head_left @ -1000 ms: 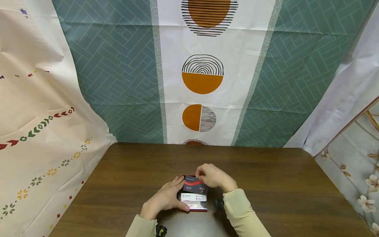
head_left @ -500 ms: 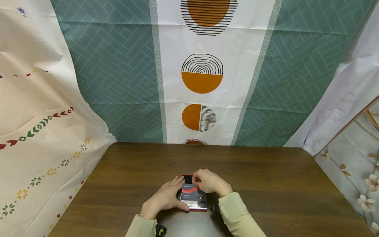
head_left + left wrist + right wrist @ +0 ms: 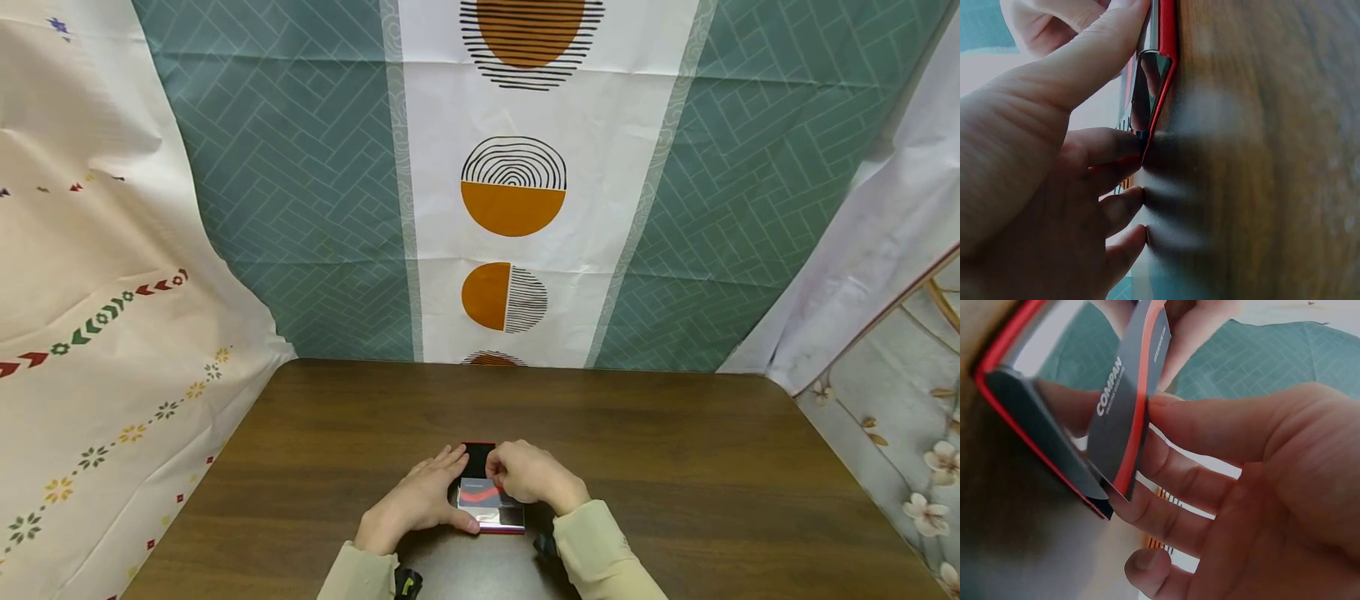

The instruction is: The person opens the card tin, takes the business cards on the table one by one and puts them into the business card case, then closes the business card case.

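Note:
A card case (image 3: pixel 477 460) with red edges lies opened on the table, its dark inner side away from me and its shiny metal part near me. My right hand (image 3: pixel 534 472) pinches a dark grey business card (image 3: pixel 1119 394) with a red stripe between thumb and fingers. The card's near end lies over the metal part; whether it sits inside cannot be told. My left hand (image 3: pixel 423 497) rests along the case's left side, fingers spread and fairly straight, with the thumb (image 3: pixel 1107 44) against the near metal part. The right hand hides the case's far right corner.
The brown wooden table (image 3: pixel 675 467) stretches out on both sides of the hands. A patterned teal and white cloth (image 3: pixel 517 317) hangs behind it. Light patterned fabric (image 3: pixel 135 400) drapes along the left, and floral fabric (image 3: pixel 900 450) along the right.
The right hand has brought the grey card down toward me over the metal part. It now covers the white card seen earlier, and more of the dark inner side shows. The left hand stays put.

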Available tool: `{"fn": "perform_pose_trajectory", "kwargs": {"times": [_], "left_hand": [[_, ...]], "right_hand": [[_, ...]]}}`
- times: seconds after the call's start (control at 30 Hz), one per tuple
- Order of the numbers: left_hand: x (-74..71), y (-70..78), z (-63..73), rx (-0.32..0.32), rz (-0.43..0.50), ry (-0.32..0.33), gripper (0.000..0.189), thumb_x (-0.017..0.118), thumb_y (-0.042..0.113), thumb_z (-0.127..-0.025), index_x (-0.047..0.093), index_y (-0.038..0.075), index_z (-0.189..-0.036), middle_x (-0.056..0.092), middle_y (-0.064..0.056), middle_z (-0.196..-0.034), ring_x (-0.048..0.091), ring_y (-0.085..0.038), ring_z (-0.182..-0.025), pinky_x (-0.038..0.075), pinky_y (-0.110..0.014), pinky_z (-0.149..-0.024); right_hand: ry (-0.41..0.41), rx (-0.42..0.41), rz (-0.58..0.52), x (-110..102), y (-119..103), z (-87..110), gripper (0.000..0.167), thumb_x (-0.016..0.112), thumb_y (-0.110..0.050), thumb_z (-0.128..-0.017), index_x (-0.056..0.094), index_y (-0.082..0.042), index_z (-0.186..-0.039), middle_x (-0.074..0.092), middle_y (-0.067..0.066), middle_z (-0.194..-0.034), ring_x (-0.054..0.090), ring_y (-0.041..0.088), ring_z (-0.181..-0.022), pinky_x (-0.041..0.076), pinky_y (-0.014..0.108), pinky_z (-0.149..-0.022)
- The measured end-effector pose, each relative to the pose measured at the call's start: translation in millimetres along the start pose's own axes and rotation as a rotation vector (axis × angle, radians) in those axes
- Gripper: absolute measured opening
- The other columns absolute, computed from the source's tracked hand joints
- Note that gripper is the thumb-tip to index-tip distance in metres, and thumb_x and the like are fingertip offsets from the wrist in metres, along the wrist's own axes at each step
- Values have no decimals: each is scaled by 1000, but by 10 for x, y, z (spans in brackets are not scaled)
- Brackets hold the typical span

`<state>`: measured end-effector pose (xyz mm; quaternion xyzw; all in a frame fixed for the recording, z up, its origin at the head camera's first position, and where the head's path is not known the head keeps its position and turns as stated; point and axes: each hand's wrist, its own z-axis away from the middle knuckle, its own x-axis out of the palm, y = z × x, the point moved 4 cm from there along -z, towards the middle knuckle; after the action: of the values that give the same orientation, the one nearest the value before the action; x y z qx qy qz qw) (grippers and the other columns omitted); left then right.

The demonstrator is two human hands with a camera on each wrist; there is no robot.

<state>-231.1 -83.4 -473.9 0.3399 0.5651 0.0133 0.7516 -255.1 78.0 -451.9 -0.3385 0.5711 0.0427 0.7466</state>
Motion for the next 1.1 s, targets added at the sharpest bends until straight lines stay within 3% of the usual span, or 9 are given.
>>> {"fn": "perform_pose_trajectory", "kwargs": {"times": [0.3, 0.73, 1.1], "left_hand": [[8, 8, 11, 1, 1, 5, 105, 84, 52, -69, 40, -4, -146, 31, -15, -156, 22, -35, -145, 23, -54, -113], [19, 14, -4, -9, -14, 8, 103, 82, 54, -70, 41, -2, -146, 31, -15, -156, 23, -35, -144, 24, -54, -112], [-8, 43, 10, -28, -103, -8, 102, 80, 58, -71, 42, 1, -147, 32, -14, -156, 26, -34, -143, 28, -56, -109]], "right_hand": [[24, -28, 36, 30, -49, 97, 16, 67, -9, -87, 68, -20, -76, 51, -13, -66, 48, 7, -64, 41, 28, -57], [48, -89, 81, 9, -112, 185, 8, 69, -12, -89, 76, -12, -93, 64, -10, -81, 56, 8, -72, 50, 32, -65], [11, -95, -4, -21, -41, 220, 19, 70, -17, -90, 72, -8, -107, 61, -7, -87, 56, 11, -84, 50, 33, -75]]}}
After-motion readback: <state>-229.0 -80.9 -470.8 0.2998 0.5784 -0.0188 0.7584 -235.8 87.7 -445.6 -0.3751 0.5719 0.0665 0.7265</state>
